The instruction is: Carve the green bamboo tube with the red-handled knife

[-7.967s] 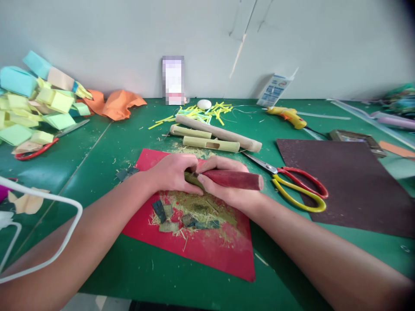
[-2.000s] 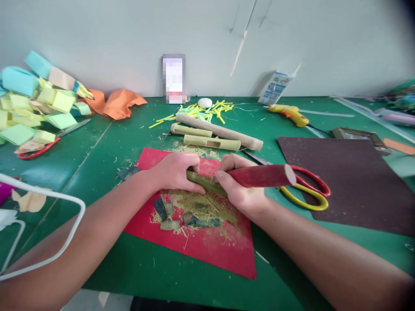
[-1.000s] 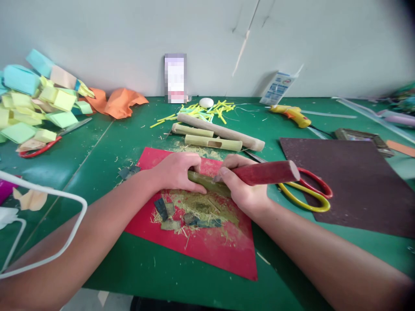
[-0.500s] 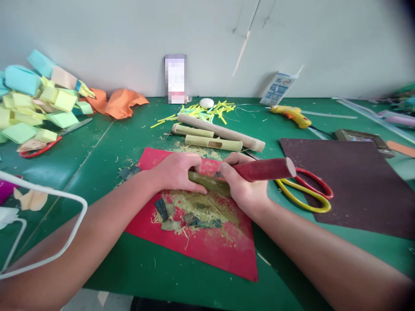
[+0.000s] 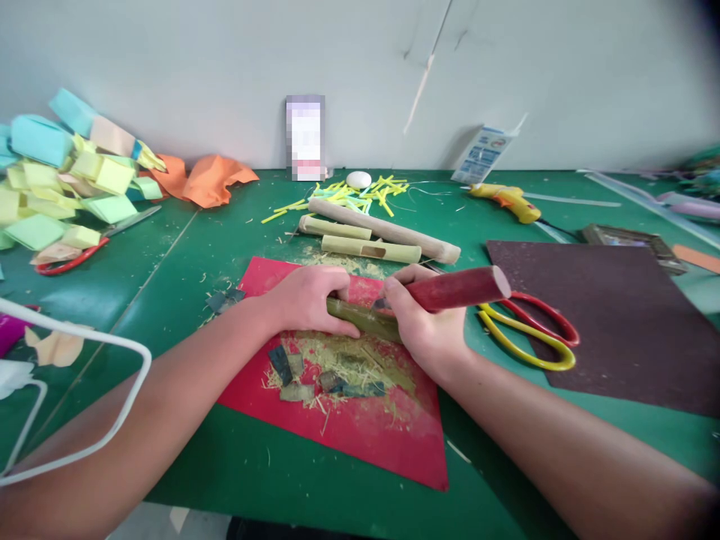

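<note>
My left hand (image 5: 315, 296) is closed round the left end of a green bamboo tube (image 5: 368, 319), which lies crosswise over a red sheet (image 5: 405, 457). My right hand (image 5: 424, 319) grips a carving knife with a thick red handle (image 5: 461, 289). Its short metal blade (image 5: 381, 304) points left and meets the top of the tube; the exact contact is hard to make out. The right fingers hide the tube's right end. Bamboo shavings and dust (image 5: 360, 356) and several dark sandpaper-like scraps (image 5: 297, 391) lie in front of the tube.
Behind my hands lie a cut bamboo piece (image 5: 343, 246) and a wooden rod (image 5: 405, 231). Red-and-yellow-handled scissors (image 5: 548, 360) rest on the right beside a dark sheet (image 5: 607, 322). Farther back is a yellow glue gun (image 5: 506, 201). Folded papers (image 5: 39, 180) pile up left, near a white wire frame (image 5: 143, 375).
The knife's red handle end has tipped up slightly, and my right hand has shifted a little with it. My left hand and the bamboo tube stay in place.
</note>
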Available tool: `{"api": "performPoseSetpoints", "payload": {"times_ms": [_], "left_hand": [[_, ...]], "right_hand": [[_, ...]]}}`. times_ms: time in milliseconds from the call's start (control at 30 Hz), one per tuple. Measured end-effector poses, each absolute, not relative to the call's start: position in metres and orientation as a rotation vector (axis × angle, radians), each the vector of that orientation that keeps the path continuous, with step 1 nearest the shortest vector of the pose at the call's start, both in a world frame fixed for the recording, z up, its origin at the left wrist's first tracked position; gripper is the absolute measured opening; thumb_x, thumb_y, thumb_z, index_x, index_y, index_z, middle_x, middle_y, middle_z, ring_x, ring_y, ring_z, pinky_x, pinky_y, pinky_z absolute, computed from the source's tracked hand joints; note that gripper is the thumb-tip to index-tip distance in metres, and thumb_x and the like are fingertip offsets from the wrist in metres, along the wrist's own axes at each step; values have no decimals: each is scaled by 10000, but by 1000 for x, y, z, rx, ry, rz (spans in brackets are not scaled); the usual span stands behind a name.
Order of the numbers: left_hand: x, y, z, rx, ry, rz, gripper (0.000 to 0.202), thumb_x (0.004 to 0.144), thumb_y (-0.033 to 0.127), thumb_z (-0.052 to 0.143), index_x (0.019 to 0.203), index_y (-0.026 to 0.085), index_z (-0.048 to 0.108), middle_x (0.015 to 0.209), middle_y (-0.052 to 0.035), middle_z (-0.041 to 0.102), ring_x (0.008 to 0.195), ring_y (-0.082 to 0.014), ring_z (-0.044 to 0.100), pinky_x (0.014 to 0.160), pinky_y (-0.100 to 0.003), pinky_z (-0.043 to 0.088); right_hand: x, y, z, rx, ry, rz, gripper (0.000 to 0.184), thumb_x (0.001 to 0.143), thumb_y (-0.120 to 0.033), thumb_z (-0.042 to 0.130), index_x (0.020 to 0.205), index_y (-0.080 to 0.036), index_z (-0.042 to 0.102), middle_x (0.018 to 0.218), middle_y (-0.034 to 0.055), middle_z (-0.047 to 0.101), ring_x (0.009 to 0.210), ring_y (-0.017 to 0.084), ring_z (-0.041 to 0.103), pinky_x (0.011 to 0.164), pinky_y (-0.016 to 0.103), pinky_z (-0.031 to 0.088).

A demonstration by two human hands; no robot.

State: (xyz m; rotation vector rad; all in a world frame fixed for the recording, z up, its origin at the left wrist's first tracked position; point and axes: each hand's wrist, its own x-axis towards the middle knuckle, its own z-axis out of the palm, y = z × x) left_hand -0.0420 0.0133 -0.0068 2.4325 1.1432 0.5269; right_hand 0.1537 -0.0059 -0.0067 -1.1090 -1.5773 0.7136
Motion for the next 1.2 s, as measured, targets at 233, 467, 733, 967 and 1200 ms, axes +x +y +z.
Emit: {"api": "performPoseSetpoints", "payload": {"times_ms": [233,467,733,967,1200], "left_hand": [[-46,16,-9,2715,1148,693,461,746,625,669,796,180,560,790,-17,578,735,-166,498,661,-302,359],[-45,11,-7,2921,1188,712,378,840,563,594,881,187,585,866,-47,602,792,-186,498,707,-330,376],[-45,11,-7,2986,1158,724,347,857,525,593,910,182,583,868,-50,600,776,-182,492,693,-327,379],[-44,11,-7,2953,1173,711,360,864,546,575,877,186,577,864,-50,611,788,-181,517,706,-324,390],[-46,13,-12,2981,1091,731,411,876,580,548,924,175,596,893,-55,636,813,-187,549,718,-319,414]], "right_hand": [[157,-3,-10,-1090,-1500,661,209,844,-301,608,646,-249,566,633,-8,585,594,163,565,600,332,481],[158,-4,-9,-1097,-1531,663,214,850,-314,596,647,-255,562,632,0,594,595,167,565,601,336,488],[159,-4,-6,-1068,-1569,665,194,819,-282,605,638,-241,550,609,-9,578,566,154,540,581,323,464],[157,-7,2,-1083,-1668,621,190,798,-269,591,616,-232,548,584,-10,574,534,137,511,547,302,447],[151,-1,8,-1110,-1742,597,167,776,-282,604,630,-213,561,608,-5,588,572,142,532,582,307,445]]}}
